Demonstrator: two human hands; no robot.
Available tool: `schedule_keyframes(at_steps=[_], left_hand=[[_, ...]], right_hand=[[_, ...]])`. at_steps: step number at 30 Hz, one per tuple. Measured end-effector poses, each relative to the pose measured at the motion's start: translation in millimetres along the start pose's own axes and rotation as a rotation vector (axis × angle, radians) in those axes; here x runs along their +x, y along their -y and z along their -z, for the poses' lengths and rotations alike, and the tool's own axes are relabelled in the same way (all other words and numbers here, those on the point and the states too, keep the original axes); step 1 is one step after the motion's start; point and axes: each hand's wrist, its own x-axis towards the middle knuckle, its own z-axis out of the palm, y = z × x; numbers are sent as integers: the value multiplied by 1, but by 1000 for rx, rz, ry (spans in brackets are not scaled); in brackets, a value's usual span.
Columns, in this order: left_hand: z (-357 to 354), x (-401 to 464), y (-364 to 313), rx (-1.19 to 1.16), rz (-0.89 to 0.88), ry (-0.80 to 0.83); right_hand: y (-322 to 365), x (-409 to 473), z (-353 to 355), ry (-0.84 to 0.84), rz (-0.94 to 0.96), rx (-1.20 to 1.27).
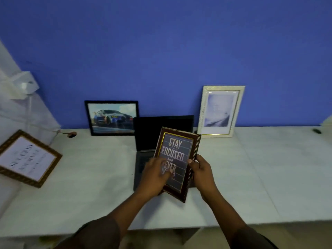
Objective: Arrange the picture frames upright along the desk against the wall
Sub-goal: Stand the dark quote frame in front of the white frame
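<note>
A dark red frame (177, 151) with the words "Stay focused" is held tilted above the laptop in the middle of the desk. My right hand (202, 174) grips its right edge. My left hand (155, 174) lies flat across the lower part of its glass, fingers spread; whether it grips the left edge is hidden. A black frame with a car picture (111, 117) leans upright against the blue wall at the left. A white frame (221, 111) leans upright against the wall at the right. A gold-brown frame with script text (27, 158) lies flat at the desk's far left.
An open dark laptop (156, 130) stands on the white desk (260, 177) under the held frame, between the two leaning frames. White draped cloth (21, 105) fills the left corner. A small dark object (316, 131) lies at the far right by the wall.
</note>
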Motion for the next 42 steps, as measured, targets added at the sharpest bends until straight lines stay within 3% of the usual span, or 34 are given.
schedule_keyframes(at_steps=[4, 8, 11, 21, 29, 42], left_hand=[[-14, 37, -18, -22, 113, -54], [-44, 72, -43, -303, 172, 154], [-68, 88, -61, -374, 159, 220], [-149, 159, -71, -317, 197, 398], [-186, 197, -85, -130, 229, 288], [-239, 220, -93, -98, 363, 170]], right_hand=[[3, 4, 64, -71, 16, -9], [2, 17, 110, -131, -12, -18], [-4, 33, 138, -163, -40, -34], [-26, 111, 228, -177, -111, -447], [-61, 184, 270, -113, -120, -572], [-96, 275, 339, 248, -10, -522]])
